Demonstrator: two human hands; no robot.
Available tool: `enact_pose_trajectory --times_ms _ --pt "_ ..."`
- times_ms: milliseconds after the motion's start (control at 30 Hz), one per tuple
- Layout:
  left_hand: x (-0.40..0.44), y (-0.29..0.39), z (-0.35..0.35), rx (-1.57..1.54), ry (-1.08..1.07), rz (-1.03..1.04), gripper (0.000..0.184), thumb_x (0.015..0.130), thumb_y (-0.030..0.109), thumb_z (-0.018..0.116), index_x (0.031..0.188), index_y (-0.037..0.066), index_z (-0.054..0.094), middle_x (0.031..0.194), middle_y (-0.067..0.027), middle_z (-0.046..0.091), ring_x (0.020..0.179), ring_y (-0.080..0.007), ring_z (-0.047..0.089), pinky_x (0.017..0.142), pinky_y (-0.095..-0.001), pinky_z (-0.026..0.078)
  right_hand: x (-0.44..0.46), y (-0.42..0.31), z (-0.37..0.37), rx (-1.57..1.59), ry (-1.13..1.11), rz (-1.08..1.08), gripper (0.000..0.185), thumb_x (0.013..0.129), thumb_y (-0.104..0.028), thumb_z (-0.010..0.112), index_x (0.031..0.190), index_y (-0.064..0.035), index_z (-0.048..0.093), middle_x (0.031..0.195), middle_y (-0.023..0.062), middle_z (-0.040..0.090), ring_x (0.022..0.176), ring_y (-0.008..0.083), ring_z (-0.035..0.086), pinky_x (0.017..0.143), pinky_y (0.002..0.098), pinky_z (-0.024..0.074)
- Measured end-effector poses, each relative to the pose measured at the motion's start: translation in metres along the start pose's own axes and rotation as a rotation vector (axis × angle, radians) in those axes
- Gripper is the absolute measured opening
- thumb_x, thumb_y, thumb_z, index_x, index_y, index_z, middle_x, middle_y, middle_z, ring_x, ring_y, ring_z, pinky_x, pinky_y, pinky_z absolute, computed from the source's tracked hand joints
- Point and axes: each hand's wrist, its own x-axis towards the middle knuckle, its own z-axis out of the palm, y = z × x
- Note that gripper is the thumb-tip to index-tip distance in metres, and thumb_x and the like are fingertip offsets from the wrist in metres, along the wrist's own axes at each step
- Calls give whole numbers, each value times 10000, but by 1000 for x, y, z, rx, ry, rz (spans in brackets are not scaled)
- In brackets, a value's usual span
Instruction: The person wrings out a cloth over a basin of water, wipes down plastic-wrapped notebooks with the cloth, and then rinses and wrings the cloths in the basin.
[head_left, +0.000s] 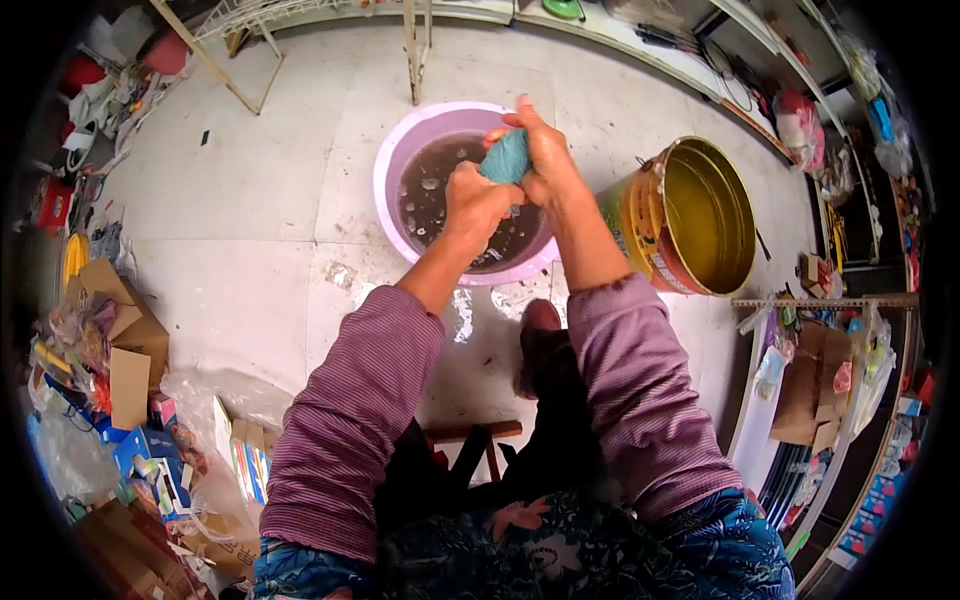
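A bunched blue-green cloth is gripped between my two hands above a basin. My left hand is closed round its lower end. At its upper right side, my right hand is wrapped against the cloth, with the thumb or a finger pointing up. Below them stands a round pink-purple basin on the floor. Dark, murky water with patches of foam fills part of it. The far side of the cloth and some fingers are hidden.
Right of the basin stands a large metal bucket, yellowish inside. Wet patches mark the pale tiled floor. Cardboard boxes and plastic bags lie at left. Shelves with goods line the right. A metal rack leg stands behind the basin.
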Motion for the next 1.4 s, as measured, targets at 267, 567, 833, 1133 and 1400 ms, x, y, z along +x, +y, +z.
enact_pose_trajectory --times_ms 267,567,833,1133,1400 --pt "-18 19 -34 -99 -79 47 455 707 261 759 1048 16 583 931 -62 615 810 -142 575 598 -262 440 -32 -9 10 -178 -253 -69 497 796 -290 721 1109 52 543 958 149 632 827 230 631 705 360 534" --pt "-49 31 -106 -193 -207 113 572 758 476 710 1050 -7 613 989 -106 595 930 -174 554 718 -322 496 -51 -13 50 -267 -280 -143 378 711 -254 802 919 -8 605 762 33 597 654 122 565 629 282 495" --pt "-83 32 -143 -246 30 335 670 638 288 822 1142 -66 559 1019 -150 610 994 -214 567 865 -314 433 -87 8 112 -266 -177 -241 478 725 -257 793 971 53 524 796 89 605 670 171 630 554 316 556" --pt "-89 34 -158 -562 49 413 474 693 30 745 1110 -94 556 955 -148 631 853 -197 622 735 -282 510 -115 -9 156 -366 -196 -285 440 721 -223 785 978 38 540 850 107 610 740 199 616 645 369 551" --pt "-83 29 -179 -398 214 301 339 767 131 733 966 -107 596 855 -108 629 765 -161 610 708 -285 522 -68 17 169 -349 -308 -89 405 724 -191 748 1046 7 602 865 81 643 766 178 610 680 335 501"
